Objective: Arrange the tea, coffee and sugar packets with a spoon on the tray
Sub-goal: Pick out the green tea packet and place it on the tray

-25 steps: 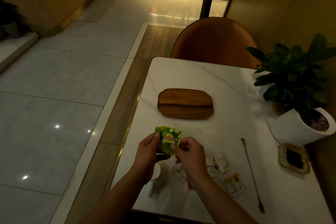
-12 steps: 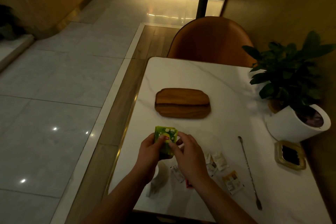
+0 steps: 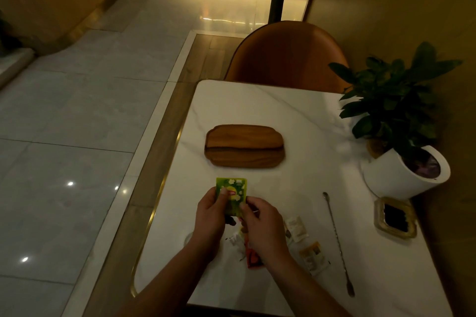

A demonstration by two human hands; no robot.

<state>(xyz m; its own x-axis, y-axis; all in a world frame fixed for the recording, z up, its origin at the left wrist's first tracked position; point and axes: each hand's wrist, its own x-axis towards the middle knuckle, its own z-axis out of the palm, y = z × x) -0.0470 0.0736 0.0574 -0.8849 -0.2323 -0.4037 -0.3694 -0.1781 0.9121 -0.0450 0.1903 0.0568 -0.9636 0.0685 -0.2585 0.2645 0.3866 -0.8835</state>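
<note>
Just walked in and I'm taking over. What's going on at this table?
A person holds a green tea packet in the left hand and right hand, above the white table. The wooden tray beyond it holds nothing yet. The other packets and the long spoon lie on the table near the right hand.

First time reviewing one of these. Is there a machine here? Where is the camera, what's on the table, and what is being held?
No machine: a person works with bare hands, and one camera worn on the head looks forward and down at them. The left hand and right hand together hold a green tea packet above the white table. The wooden tray beyond them holds nothing yet. Near the right hand lie small packets, a red packet and a long spoon. A potted plant and a small dish stand at the right edge.
</note>
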